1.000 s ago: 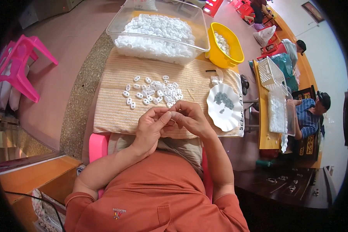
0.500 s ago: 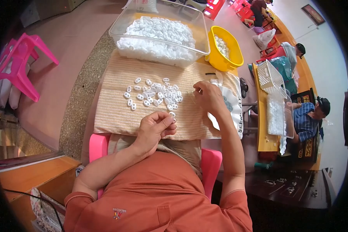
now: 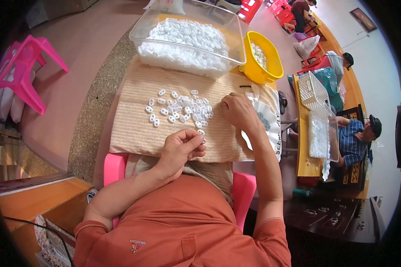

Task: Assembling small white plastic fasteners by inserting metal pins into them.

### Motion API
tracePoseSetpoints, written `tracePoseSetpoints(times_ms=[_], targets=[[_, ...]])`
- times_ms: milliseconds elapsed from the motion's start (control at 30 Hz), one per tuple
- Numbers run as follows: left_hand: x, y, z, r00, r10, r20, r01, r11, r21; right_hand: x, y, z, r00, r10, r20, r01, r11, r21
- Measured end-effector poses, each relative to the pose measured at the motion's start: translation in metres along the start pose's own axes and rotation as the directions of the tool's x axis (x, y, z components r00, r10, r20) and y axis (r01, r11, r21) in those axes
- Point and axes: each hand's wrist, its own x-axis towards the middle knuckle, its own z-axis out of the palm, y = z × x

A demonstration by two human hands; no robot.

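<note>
My left hand (image 3: 181, 149) is closed in a pinch near the table's front edge, with a small white two-holed piece (image 3: 204, 140) showing at the fingertips. Another such piece (image 3: 201, 132) lies just beyond them. My right hand (image 3: 239, 110) is held over the cloth, right of the loose pile, with its fingers curled together. What they hold, if anything, is hidden. Many white two-holed pieces (image 3: 182, 110) lie scattered on the striped cloth (image 3: 131, 131). Partly behind my right wrist is a white sheet or dish with grey-green contents (image 3: 263, 121).
A clear bin (image 3: 140, 38) heaped with white pieces stands at the far edge. Beside it is a yellow tub (image 3: 277, 62) holding small pale pieces. A small black strip (image 3: 245, 86) lies nearby. A pink stool (image 3: 26, 66) stands left; another person (image 3: 354, 140) sits right at a table.
The right hand has shifted slightly left toward the pile, its fingers more tucked in. My left hand keeps its pinch. The whole view has moved a little.
</note>
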Motion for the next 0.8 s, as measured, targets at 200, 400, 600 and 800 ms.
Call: tracePoseSetpoints(times_ms=[200, 400, 600, 800], targets=[[-0.001, -0.002, 0.000, 1.000, 0.003, -0.001, -0.003, 1.000, 0.000, -0.032, -0.006, -0.001, 0.960, 0.030, -0.277, 0.040, 0.969, 0.243], [0.002, -0.007, -0.002, 1.000, 0.015, -0.005, -0.015, 1.000, 0.010, -0.069, -0.031, 0.014, 0.972, 0.191, -0.135, -0.015, 0.628, 0.778], [-0.001, -0.004, 0.004, 1.000, 0.009, -0.013, -0.009, 1.000, 0.010, -0.090, -0.047, 0.032, 0.987, 0.160, 0.012, -0.047, 0.219, 0.975], [0.001, -0.008, 0.000, 1.000, 0.009, 0.027, -0.011, 0.999, 0.050, -0.094, -0.056, 0.036, 0.990, 0.115, 0.076, -0.087, 0.096, 0.992]])
